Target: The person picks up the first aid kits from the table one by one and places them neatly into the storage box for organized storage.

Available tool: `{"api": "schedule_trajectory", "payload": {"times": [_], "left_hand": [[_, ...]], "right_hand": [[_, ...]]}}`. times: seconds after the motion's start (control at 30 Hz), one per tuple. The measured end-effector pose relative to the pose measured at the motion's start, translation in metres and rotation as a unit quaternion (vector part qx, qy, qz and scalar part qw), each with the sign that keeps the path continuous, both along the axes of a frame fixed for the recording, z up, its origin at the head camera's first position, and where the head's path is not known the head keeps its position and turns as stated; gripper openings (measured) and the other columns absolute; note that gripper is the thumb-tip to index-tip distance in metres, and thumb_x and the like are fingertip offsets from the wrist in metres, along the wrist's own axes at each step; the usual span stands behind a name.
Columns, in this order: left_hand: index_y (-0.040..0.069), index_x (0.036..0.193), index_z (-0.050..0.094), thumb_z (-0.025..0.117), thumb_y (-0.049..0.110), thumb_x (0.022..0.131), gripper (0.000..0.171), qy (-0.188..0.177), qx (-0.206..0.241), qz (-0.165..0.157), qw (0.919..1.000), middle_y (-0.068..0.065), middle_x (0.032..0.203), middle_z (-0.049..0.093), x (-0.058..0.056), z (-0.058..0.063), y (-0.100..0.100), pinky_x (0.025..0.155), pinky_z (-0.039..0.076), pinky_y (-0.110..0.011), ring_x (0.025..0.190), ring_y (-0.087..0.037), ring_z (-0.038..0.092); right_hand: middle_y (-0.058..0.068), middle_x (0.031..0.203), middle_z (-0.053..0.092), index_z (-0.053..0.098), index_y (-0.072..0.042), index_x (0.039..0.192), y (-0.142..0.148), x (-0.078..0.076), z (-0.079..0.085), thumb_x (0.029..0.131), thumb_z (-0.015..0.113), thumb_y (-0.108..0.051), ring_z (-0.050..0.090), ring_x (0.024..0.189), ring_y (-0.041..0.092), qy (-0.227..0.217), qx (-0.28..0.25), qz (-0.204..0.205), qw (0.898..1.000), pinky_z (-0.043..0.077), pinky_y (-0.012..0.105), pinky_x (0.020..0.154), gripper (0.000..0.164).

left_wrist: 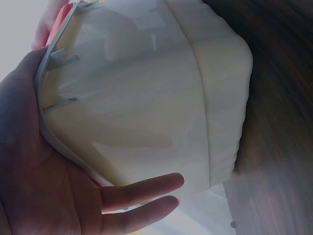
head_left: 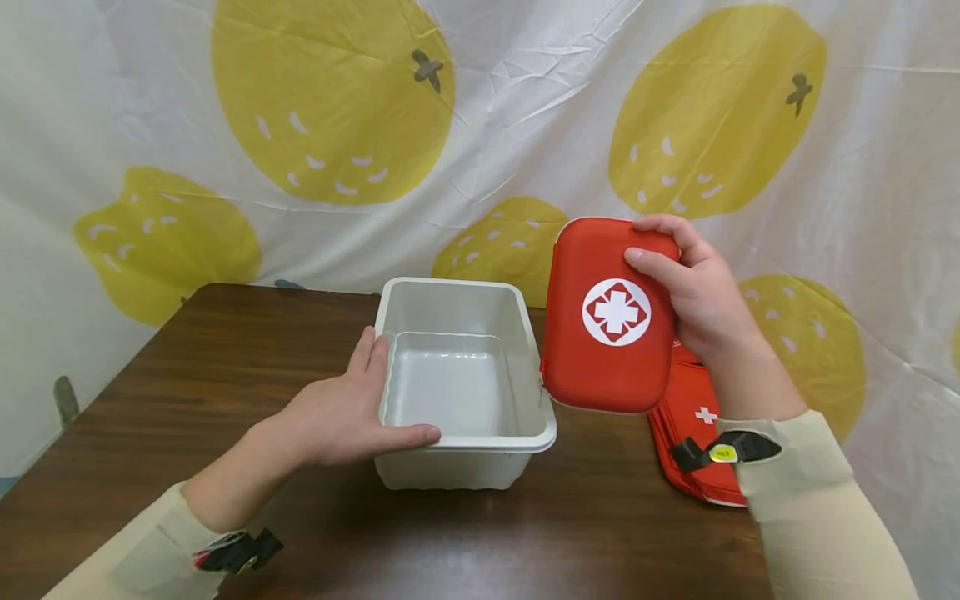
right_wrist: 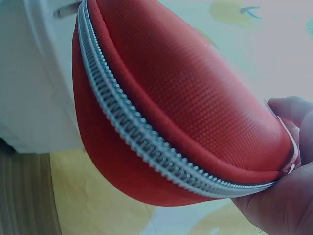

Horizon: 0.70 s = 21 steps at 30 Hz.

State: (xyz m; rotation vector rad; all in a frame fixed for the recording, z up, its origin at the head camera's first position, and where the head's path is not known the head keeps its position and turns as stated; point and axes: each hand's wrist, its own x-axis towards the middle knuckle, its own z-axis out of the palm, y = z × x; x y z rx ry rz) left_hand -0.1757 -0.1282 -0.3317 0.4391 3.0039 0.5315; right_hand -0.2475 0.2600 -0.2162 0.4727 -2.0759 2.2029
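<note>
From left to right, I see the left hand (head_left: pixel 341 417) touching a white bin's (head_left: pixel 453 468) near-left corner on the counter (head_left: pixel 247 367), its fingers straight and apart. Beside the bin, a red case (head_left: pixel 611 367) is held up, its top right corner clamped between the right hand's (head_left: pixel 705 300) thumb and fingers. A red pouch (head_left: pixel 697 429) lies partly hidden.

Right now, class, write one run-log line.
left fingers: touching white bin; right fingers: gripping red case, raised beside bin; table: another red case
</note>
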Motion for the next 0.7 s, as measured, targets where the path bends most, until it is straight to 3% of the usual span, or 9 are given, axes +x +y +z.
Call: {"api": "schedule_trajectory", "payload": {"times": [0.33,0.7], "left_hand": [[0.003,0.163,0.001,0.045,0.101,0.066,0.145,-0.002,0.005,-0.001,1.0,-0.02,0.171,-0.004,0.002,0.001,-0.002,0.079,0.054,-0.047,0.094,-0.033,0.071],[0.002,0.163,0.001,0.045,0.101,0.066,0.145,-0.001,0.004,-0.002,1.0,-0.02,0.171,-0.003,0.001,0.001,-0.002,0.075,0.054,-0.044,0.093,-0.03,0.071]], "right_hand": [[0.011,0.117,0.06,0.063,-0.018,0.129,-0.032,-0.01,0.012,0.093,0.076,-0.015,0.071,0.084,0.022,0.004,-0.007,0.017,1.0,0.061,0.033,0.071,0.039],[0.012,0.115,0.061,0.065,-0.022,0.126,-0.069,-0.028,0.014,0.09,0.078,-0.018,0.07,0.083,0.023,-0.004,-0.017,0.031,0.999,0.061,0.034,0.071,0.038]]}}
